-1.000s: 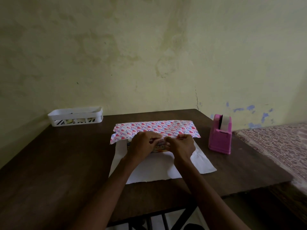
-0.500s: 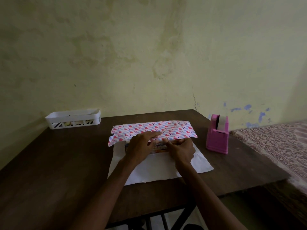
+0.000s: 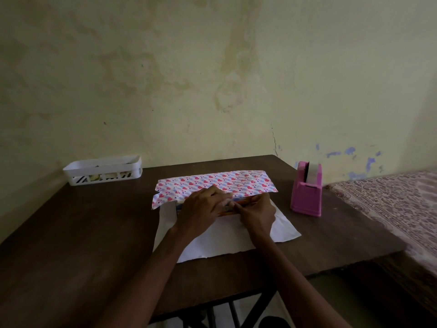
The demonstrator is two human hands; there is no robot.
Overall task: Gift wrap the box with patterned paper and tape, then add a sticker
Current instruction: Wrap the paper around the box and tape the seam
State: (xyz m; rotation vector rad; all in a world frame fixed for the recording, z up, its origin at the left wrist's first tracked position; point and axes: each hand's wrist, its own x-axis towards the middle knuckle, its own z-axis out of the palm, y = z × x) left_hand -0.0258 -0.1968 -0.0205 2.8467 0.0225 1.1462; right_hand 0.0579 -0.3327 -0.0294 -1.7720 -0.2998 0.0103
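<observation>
Flap flattened onto the box (image 3: 244, 200)
Left hand (image 3: 201, 209) uncurled, pressing the patterned paper (image 3: 212, 181) flat, box sitting mid-bench (image 3: 94, 233); right hand (image 3: 256, 213) lay along the edge, couldn't tell its grip. Tape next, I reckon.

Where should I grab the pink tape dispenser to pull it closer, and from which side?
I'd grip the pink tape dispenser by its upright body, thumb and fingers across its flat walls, just above the flared base. Come from the wrapping paper side with the right hand, the nearer one. Avoid the tape roll exposed in the open top.
</observation>
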